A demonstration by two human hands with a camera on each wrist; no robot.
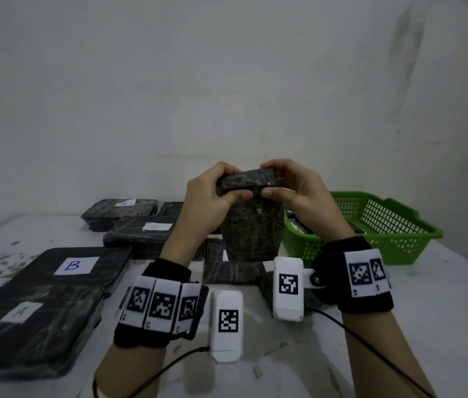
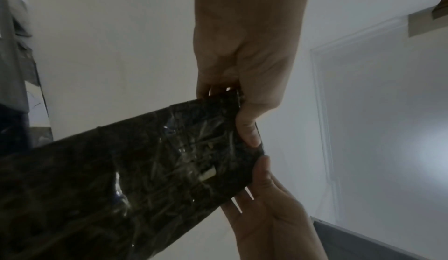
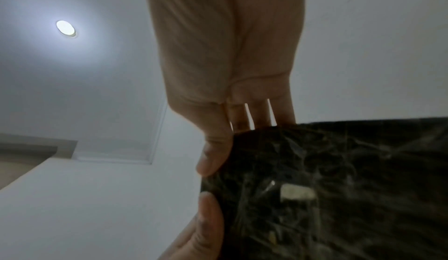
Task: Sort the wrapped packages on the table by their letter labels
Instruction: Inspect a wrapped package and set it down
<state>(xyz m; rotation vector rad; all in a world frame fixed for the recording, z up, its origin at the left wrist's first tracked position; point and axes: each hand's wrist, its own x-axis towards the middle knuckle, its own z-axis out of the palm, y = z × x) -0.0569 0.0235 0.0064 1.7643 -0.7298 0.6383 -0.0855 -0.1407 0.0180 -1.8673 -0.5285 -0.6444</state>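
Both hands hold one dark plastic-wrapped package (image 1: 251,225) upright above the middle of the table. My left hand (image 1: 221,191) grips its top left corner, thumb on the near face. My right hand (image 1: 280,183) grips the top right corner. No letter label shows on the held package. In the left wrist view the package (image 2: 145,168) slants across, with my left hand (image 2: 242,95) at its end and my right hand (image 2: 266,197) below. The right wrist view shows my right hand (image 3: 225,130) on the package (image 3: 327,187) corner and my left hand (image 3: 208,216) beneath.
On the table's left lie wrapped packages: one labelled A (image 1: 26,320) nearest, one labelled B (image 1: 74,265), one with an unclear label (image 1: 143,234), another at the back (image 1: 120,211). A further package (image 1: 227,271) lies under the held one. A green basket (image 1: 385,225) stands at the right.
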